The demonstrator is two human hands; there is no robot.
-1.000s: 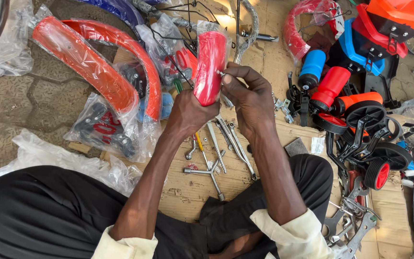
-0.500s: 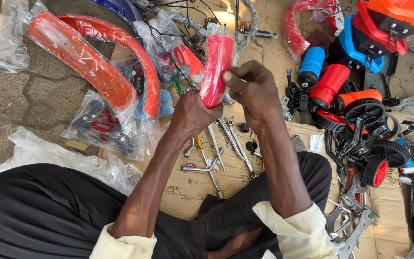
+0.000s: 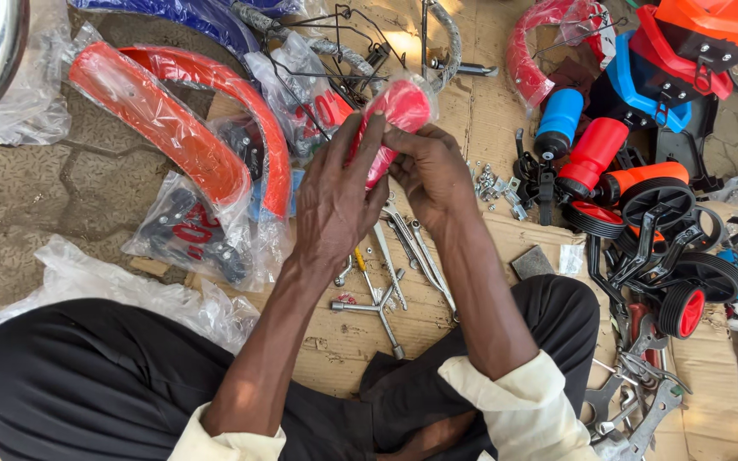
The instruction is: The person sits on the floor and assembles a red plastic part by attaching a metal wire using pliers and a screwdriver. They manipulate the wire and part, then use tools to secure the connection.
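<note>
Left hand (image 3: 335, 201) and right hand (image 3: 433, 175) both hold the plastic-wrapped red handlebar grip (image 3: 395, 119); wrenches (image 3: 386, 273) lie on cardboard (image 3: 343, 341) at 6 o'clock.

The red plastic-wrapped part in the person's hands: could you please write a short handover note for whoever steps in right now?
Left hand: holds the red plastic-wrapped part from the left side, fingers up along it.
Right hand: grips the same part from the right, fingertips at its wrapping.
Where things are: the part is held up over the cardboard sheet; spanners lie on the cardboard below the hands; two orange mudguards in plastic lie to the left; training wheels to the right.
Done: the part is picked up.
Left: its clear wrapping is still on.
</note>
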